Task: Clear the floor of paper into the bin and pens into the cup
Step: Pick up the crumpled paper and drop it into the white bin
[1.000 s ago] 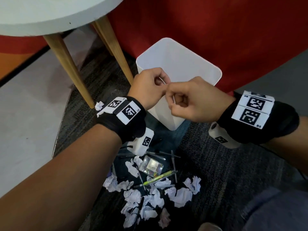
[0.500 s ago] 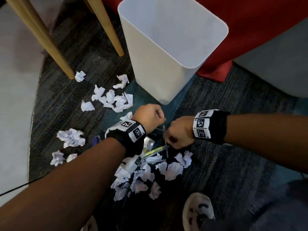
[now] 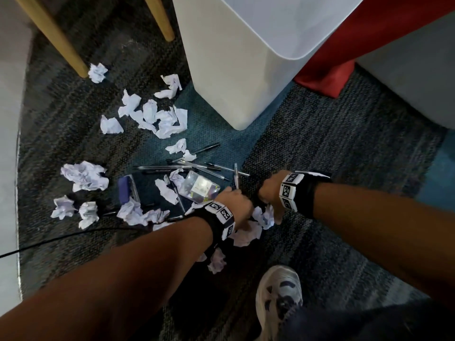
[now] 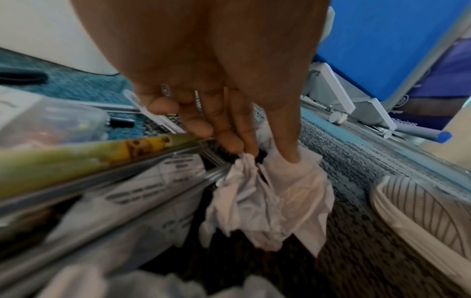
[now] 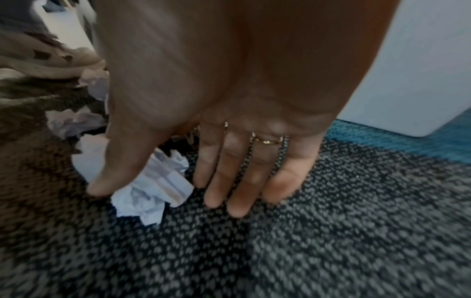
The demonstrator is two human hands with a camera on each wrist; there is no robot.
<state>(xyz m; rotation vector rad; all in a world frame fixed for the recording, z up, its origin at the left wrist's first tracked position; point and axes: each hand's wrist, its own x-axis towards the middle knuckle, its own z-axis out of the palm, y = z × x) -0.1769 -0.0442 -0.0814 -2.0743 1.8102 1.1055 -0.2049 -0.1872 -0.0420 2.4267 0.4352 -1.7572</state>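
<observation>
Several crumpled white paper balls (image 3: 85,175) and black pens (image 3: 197,166) are scattered over the carpet in front of the tall white bin (image 3: 246,57). Among them a clear plastic cup (image 3: 200,189) lies on its side. My left hand (image 3: 237,201) is down at the floor; in the left wrist view its fingertips and thumb (image 4: 265,157) pinch a crumpled paper (image 4: 267,191), beside a green pen (image 4: 76,157). My right hand (image 3: 267,195) is just to its right, fingers (image 5: 224,181) straight on the carpet, with another paper ball (image 5: 153,189) between thumb and fingers.
Two wooden table legs (image 3: 56,38) stand at the back left with a paper ball at one foot. Red fabric (image 3: 344,57) hangs behind the bin. My white shoe (image 3: 279,296) is near the papers. A black cable (image 3: 61,238) crosses the left, and a blue object (image 3: 125,190) lies among the paper.
Both hands have dropped from in front of the bin down to the floor, and the view has tilted down. The left hand now pinches a paper ball; the right has opened over another.
</observation>
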